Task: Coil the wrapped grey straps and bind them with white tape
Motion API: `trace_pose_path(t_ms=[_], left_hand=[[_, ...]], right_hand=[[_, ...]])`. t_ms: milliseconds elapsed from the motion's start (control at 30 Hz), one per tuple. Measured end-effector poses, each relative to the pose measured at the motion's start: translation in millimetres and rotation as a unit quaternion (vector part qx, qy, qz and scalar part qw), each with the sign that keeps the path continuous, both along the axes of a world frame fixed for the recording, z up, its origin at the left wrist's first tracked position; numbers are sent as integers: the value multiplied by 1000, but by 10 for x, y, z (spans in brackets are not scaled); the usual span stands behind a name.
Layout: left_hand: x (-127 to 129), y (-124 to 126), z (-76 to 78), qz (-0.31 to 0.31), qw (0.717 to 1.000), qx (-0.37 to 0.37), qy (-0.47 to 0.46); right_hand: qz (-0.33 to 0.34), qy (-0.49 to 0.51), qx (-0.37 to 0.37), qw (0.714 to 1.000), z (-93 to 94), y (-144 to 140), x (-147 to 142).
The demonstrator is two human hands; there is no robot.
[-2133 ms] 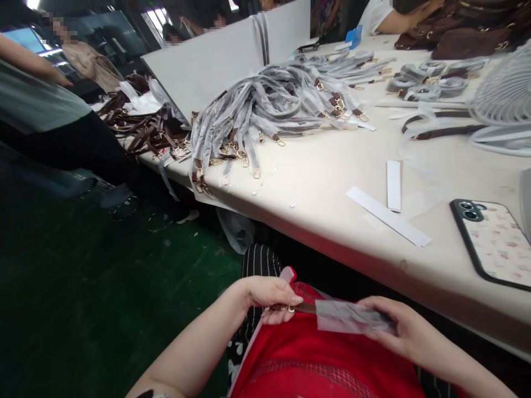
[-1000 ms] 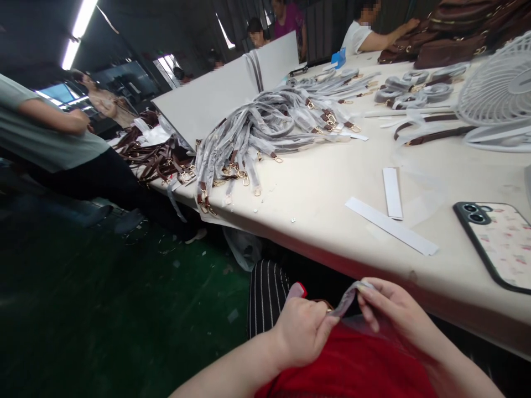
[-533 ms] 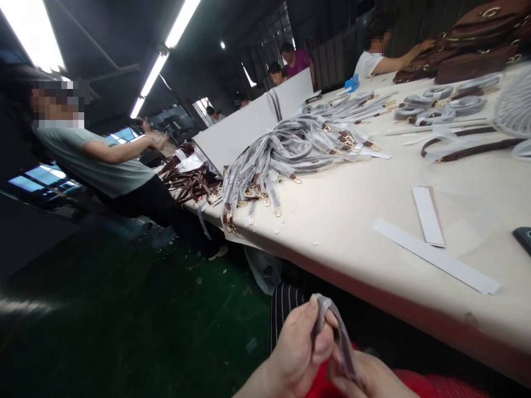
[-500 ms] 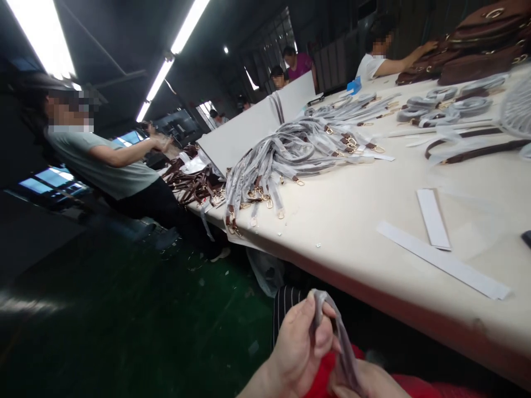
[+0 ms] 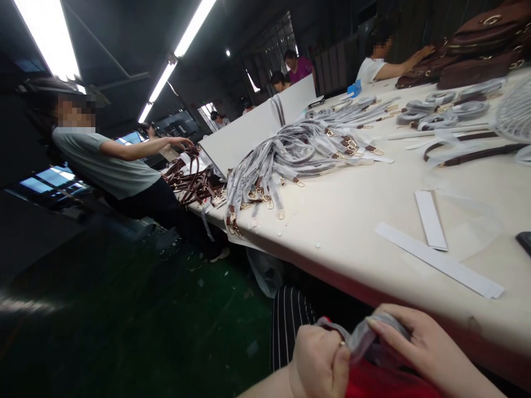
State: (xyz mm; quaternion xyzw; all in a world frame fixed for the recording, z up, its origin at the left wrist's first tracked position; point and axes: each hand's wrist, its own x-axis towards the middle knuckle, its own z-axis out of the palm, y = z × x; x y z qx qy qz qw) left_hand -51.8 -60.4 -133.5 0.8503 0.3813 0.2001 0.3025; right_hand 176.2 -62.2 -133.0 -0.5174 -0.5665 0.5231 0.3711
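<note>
Low in the view, over my lap, my left hand [image 5: 319, 362] is closed around one end of a strap in a clear plastic sleeve [image 5: 359, 338]. My right hand [image 5: 418, 345] pinches the sleeve's other part with its fingertips, just right of the left hand. A small gold ring shows at the left thumb. Red cloth [image 5: 381, 381] lies on my lap under both hands. The strap itself is mostly hidden by the sleeve and my fingers.
The cream table [image 5: 352, 221] runs along my right. On it lie a heap of sleeved straps [image 5: 286, 155], two white paper strips [image 5: 435, 260], brown straps [image 5: 194, 185], a white board [image 5: 244, 135] and brown bags [image 5: 477, 44]. A person in a grey shirt [image 5: 103, 166] reaches over the far end; others sit beyond.
My hands dropped from an upright hold to a level one, and the right hand came up into view, pinching the sleeve. The view tilted up from the lap toward the room.
</note>
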Motion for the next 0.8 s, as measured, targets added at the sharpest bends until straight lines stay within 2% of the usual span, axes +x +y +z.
trace_pose_path(t_ms=[67,100,167,233,333,500,600,733,800], left_hand=[[56,-22,54,60,987,-141,-46],[79,-26,68,86,964,-236,-85],[114,-29,77,126,887,-408,-176],[127,-26,83,155,810,-503,-259],[104,-5,133,165,747,-557,-323],[18,28,230,141,676,-626,-362],[-32,30,234,113,649,-649,-380],[-99,86,280,69,644,-630,-429],[-137,150,360,62,629,-621,-464]], right_hand=[[-48,-58,54,996,-54,42,-47],[-52,-72,78,993,-97,31,-71],[-23,-79,104,991,-192,-46,-111],[17,-74,96,992,-288,-158,-151],[60,-99,81,990,-429,-284,-246],[42,-130,98,986,-565,-222,-418],[67,-110,85,988,-507,-114,-415],[149,-74,46,985,-440,-67,-389],[181,-53,13,982,-462,-98,-411]])
